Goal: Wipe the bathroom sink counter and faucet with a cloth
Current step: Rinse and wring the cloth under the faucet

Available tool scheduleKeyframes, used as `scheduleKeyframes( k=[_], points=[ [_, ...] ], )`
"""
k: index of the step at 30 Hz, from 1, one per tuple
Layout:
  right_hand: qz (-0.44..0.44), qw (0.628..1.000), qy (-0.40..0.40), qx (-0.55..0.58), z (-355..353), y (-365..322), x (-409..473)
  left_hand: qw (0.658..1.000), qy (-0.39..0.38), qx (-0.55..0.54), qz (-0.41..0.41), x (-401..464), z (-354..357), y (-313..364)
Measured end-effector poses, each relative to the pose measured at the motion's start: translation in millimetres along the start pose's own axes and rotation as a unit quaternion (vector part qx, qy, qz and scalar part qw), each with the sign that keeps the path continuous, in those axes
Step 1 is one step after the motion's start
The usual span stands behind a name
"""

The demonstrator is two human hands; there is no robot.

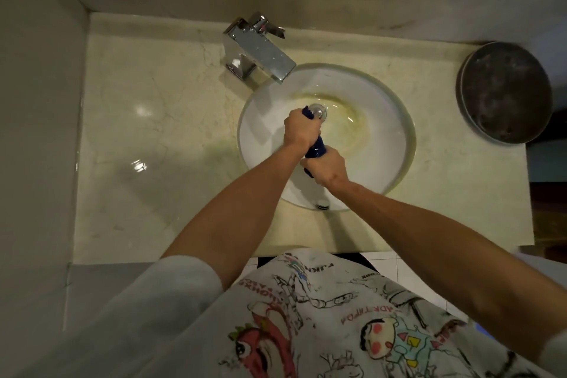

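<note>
A dark blue cloth [318, 147] is twisted into a rope over the round white sink basin [395, 138]. My left hand [300, 129] grips its far end near the chrome drain [319, 110]. My right hand [326, 167] grips its near end. The square chrome faucet [260, 52] stands at the back left of the basin on the cream marble counter [159, 120]. Yellowish staining rings the middle of the basin.
A round grey metal bowl [504, 92] sits on the counter's back right corner. Walls close in the counter at the left and back. The counter's front edge runs just before my patterned shirt [331, 316]. White floor tiles show below the edge.
</note>
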State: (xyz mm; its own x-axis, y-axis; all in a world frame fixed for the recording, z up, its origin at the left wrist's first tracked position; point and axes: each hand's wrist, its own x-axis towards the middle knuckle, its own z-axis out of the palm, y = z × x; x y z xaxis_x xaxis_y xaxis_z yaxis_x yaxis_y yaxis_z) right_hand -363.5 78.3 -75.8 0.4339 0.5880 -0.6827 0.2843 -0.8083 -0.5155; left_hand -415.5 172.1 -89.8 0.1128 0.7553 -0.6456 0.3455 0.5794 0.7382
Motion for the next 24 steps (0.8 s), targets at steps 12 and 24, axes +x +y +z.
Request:
scheduleKeyframes(
  k=[12,24],
  points=[
    [-0.059,0.988,0.080,-0.114,-10.2,-2.5,1.3,0.998,-0.031,-0.046,-0.035,10.5,-16.6,-6.1],
    [-0.187,0.913,0.206,-0.299,-72.3,-22.1,4.3,0.963,-0.168,-0.196,-0.076,-23.0,-8.8,-0.1]
  ],
)
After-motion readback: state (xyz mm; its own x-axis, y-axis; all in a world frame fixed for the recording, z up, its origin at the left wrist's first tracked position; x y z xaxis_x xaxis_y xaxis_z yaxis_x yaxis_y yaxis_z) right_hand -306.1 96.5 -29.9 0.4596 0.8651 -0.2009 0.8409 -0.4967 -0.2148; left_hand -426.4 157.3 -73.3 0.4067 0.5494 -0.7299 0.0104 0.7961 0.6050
